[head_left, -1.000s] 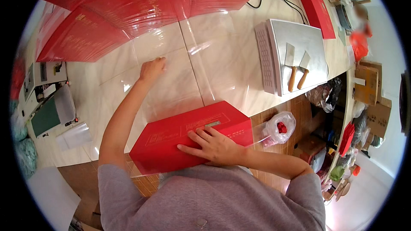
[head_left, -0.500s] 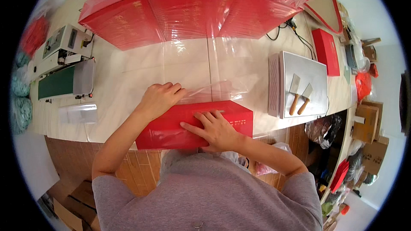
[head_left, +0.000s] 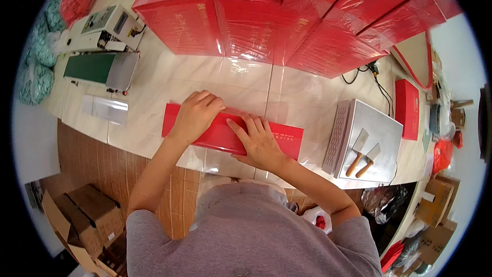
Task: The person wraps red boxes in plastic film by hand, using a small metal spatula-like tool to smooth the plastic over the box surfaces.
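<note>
A long red box (head_left: 218,134) lies on the pale worktable in front of me, with clear plastic film on it that catches the light along its near side. At the box's far edge, left of its middle, my left hand (head_left: 197,115) is closed, fingers curled on the film; the exact grip is hidden. My right hand (head_left: 260,141) lies on the box right of the middle, fingers spread toward the far edge and thumb apart. Just beyond the fingertips the film is hard to make out.
Stacked red boxes in shiny film (head_left: 251,31) stand at the back. To the left are a machine with a green belt (head_left: 87,67) and a clear plastic sheet (head_left: 106,109). Two wooden-handled scrapers (head_left: 361,151) rest on a silver metal case (head_left: 379,128) at right. An open cardboard box (head_left: 95,215) is on the floor.
The box has turned, showing a narrower face, and sits farther from my body. My left hand has brought the film down to its far edge. My right hand has shifted slightly. My view has tilted.
</note>
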A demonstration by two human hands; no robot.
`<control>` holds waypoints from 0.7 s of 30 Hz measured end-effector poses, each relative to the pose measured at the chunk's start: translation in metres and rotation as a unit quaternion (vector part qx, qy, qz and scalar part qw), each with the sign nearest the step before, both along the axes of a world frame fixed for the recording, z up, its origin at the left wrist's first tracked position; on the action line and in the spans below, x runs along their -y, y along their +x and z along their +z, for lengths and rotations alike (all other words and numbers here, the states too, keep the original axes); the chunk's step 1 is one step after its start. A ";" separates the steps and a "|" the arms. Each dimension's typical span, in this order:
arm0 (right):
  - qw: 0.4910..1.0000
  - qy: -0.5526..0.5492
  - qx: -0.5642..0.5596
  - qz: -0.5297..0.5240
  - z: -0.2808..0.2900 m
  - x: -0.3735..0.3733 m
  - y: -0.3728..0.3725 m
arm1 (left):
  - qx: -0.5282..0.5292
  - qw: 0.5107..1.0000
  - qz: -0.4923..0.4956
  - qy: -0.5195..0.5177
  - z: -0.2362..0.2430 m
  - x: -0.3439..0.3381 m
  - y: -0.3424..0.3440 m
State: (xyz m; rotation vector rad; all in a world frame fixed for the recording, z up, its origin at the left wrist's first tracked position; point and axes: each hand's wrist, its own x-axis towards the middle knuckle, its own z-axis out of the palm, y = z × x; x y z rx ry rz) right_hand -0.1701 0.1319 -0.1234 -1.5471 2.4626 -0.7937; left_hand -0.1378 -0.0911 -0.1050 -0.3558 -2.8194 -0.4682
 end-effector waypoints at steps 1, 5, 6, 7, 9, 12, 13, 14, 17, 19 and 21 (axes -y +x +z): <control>1.000 -0.011 -0.012 -0.002 0.000 -0.001 0.001 | -0.012 1.000 0.001 0.009 -0.002 0.000 0.000; 0.998 -0.063 -0.019 -0.005 0.002 -0.008 0.008 | -0.018 0.999 0.012 0.036 -0.008 -0.006 0.012; 0.997 -0.080 -0.015 -0.008 0.001 -0.013 0.009 | -0.011 0.999 0.012 0.041 -0.010 -0.008 0.016; 0.995 -0.097 -0.010 -0.013 0.001 -0.015 0.009 | -0.026 0.999 0.004 0.023 -0.014 -0.008 0.021; 0.995 -0.093 -0.040 -0.026 0.009 -0.017 -0.006 | -0.033 0.999 0.020 0.034 -0.023 -0.012 0.028; 0.997 -0.079 -0.019 -0.017 0.016 -0.005 -0.040 | -0.054 0.997 0.029 0.050 -0.039 -0.013 0.031; 0.998 -0.067 0.005 -0.005 0.012 -0.002 -0.054 | -0.066 0.996 0.030 0.056 -0.041 -0.011 0.031; 0.998 -0.057 0.029 0.008 0.008 0.000 -0.063 | -0.078 0.994 0.035 0.062 -0.042 -0.011 0.030; 0.999 0.019 0.036 0.032 0.007 0.009 -0.081 | -0.088 0.993 0.021 0.082 -0.038 -0.009 0.026; 0.996 0.087 0.004 0.009 0.018 0.007 -0.089 | -0.097 0.991 0.024 0.094 -0.043 -0.012 0.022; 0.991 0.121 -0.046 -0.029 0.020 -0.008 -0.093 | -0.096 0.990 0.026 0.100 -0.043 -0.010 0.026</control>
